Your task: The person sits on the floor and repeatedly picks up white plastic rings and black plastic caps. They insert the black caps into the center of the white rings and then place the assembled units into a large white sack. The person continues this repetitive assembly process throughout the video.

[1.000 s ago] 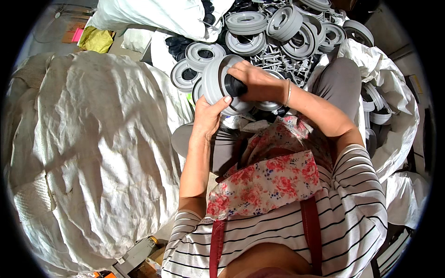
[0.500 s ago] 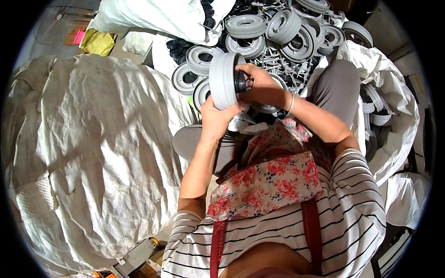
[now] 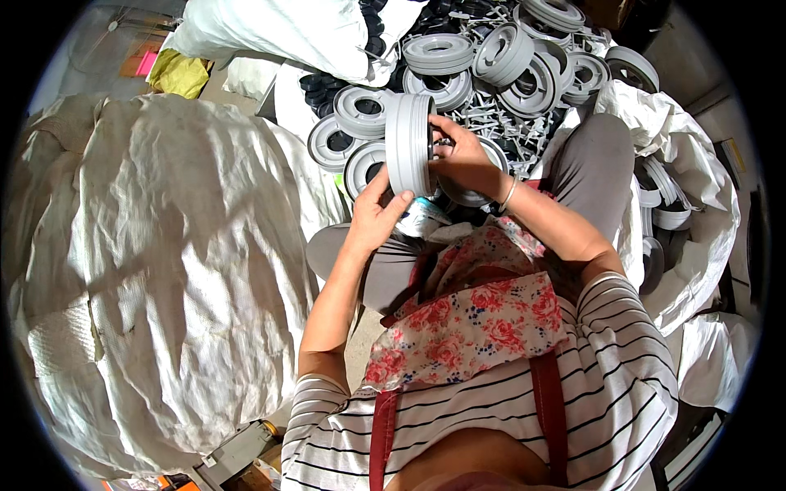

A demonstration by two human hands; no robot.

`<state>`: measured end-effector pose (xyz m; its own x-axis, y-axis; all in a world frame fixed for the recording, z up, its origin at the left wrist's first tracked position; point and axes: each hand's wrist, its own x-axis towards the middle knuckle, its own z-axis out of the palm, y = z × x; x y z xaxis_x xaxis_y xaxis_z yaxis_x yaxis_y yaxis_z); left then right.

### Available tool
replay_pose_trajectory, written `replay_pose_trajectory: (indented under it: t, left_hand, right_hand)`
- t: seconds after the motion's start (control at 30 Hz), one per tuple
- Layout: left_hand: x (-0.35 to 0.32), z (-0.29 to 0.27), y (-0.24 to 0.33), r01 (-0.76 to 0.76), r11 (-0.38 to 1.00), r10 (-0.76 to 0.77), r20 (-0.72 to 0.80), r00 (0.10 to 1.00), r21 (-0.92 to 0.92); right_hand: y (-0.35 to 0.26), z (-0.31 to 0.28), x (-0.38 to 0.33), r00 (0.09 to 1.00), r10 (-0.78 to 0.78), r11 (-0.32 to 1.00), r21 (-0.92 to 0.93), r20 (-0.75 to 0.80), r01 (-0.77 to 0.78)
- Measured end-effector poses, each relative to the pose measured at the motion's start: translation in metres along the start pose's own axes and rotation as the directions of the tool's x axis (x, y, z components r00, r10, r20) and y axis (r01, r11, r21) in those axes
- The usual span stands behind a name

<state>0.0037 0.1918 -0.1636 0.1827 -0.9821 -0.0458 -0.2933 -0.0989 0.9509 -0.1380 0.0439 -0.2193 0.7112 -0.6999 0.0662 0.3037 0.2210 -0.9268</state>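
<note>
A thick grey plastic ring (image 3: 407,147), ribbed round its outer wall, stands on edge between my hands above my lap. My left hand (image 3: 375,218) is closed on its lower left rim, thumb in front and fingers behind. At the ring's right-hand face, my right hand (image 3: 471,164) has its fingers curled round a black round part (image 3: 443,150) at the ring's middle. Only a little of that part shows; the ring and my fingers hide the remainder. Behind the ring lie more grey rings, among them one ring (image 3: 363,111) just beyond my left hand.
A heap of small white plastic pieces (image 3: 483,106) and black parts (image 3: 319,90) spreads ahead, with several grey rings on top. A large white woven sack (image 3: 164,270) fills the left. To the right, an open white sack (image 3: 696,262) holds grey rings (image 3: 670,214).
The grey ring has shifted slightly right in my hands. Less of the black part shows outside the ring. My left hand has moved a little lower on the rim.
</note>
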Motion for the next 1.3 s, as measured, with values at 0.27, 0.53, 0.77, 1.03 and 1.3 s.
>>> replay_pose_trajectory:
  t: [0.27,0.53,0.77,1.03,1.3]
  left_hand:
    - [0.001,-0.007,-0.013,0.045,0.994,-0.043,0.025,0.999,-0.103]
    - [0.005,-0.003,-0.007,0.046,0.996,-0.054,0.116,0.992,0.075]
    - [0.011,-0.004,0.003,0.156,0.951,-0.140,0.077,0.987,-0.267]
    - [-0.015,0.000,-0.022,-0.124,0.921,0.101,0.080,0.992,0.368]
    - [0.019,-0.005,-0.028,0.020,0.980,-0.022,0.009,1.000,0.200]
  right_hand:
    - [-0.008,0.004,-0.007,1.000,0.013,0.995,0.103,0.005,-0.013]
    - [0.019,-0.009,0.001,0.997,-0.053,0.974,0.222,0.064,0.037]
    - [0.008,0.005,-0.006,0.928,-0.362,0.792,-0.496,0.086,0.354]
    - [0.042,-0.043,0.055,0.918,0.376,0.908,-0.149,-0.127,-0.392]
    - [0.034,-0.117,0.187,0.959,-0.173,-0.079,-0.973,0.226,0.215]
